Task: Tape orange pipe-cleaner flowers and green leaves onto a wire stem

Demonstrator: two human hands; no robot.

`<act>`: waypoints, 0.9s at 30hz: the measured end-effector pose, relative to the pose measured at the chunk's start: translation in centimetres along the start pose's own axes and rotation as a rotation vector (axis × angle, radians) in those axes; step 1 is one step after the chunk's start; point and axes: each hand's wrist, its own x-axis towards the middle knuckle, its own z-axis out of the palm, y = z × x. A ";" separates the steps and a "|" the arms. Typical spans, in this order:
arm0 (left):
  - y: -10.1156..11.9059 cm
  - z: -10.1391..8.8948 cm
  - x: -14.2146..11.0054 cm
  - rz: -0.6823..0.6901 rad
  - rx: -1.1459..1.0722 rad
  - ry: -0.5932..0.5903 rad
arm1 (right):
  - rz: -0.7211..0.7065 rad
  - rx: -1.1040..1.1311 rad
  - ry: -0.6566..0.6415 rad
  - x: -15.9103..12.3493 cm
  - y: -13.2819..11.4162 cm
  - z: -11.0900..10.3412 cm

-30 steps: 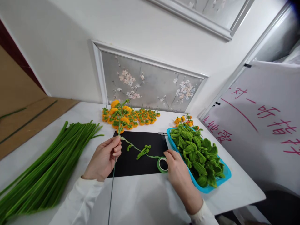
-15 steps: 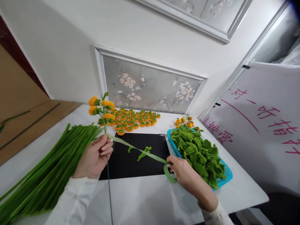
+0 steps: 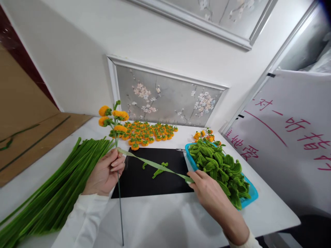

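Note:
My left hand point(image 3: 106, 172) pinches the thin green wire stem point(image 3: 120, 213) of an upright spray of orange pompom flowers point(image 3: 119, 115). A pale green strip of floral tape point(image 3: 152, 163) runs from the stem at my left fingertips across to my right hand point(image 3: 209, 193). The right fingers are closed on the tape's other end, and the roll is mostly hidden behind them. Under the tape, a few short green fuzzy pieces point(image 3: 159, 170) lie on a black mat point(image 3: 144, 186).
Many orange flower heads point(image 3: 150, 132) stand behind the mat. A blue basket point(image 3: 254, 196) of green fuzzy leaves point(image 3: 217, 158) is at right, with pliers point(image 3: 181, 150) beside it. More orange flowers point(image 3: 204, 134) lie behind it. Long green fuzzy stems point(image 3: 57, 186) fill the table's left side.
My right hand has turned over the tape roll, now mostly out of sight, and shifted slightly right. The tape stays stretched; my left hand keeps its grip on the stem.

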 end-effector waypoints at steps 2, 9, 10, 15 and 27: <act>0.0 -0.1 0.0 0.006 -0.004 -0.009 | 0.003 0.000 0.032 -0.1 0.0 0.5; 0.0 -0.7 0.4 0.005 -0.078 -0.045 | 0.014 0.747 -0.153 -0.9 0.1 0.3; 0.0 -0.7 0.4 0.007 -0.095 -0.040 | 0.027 0.989 -0.269 -1.1 -0.2 0.5; 0.2 -0.8 0.5 -0.017 -0.123 -0.013 | 0.462 2.168 -0.487 -2.6 -1.7 4.3; -0.6 0.2 0.3 -0.038 0.048 -0.078 | 0.744 2.618 0.020 -2.5 -2.0 7.3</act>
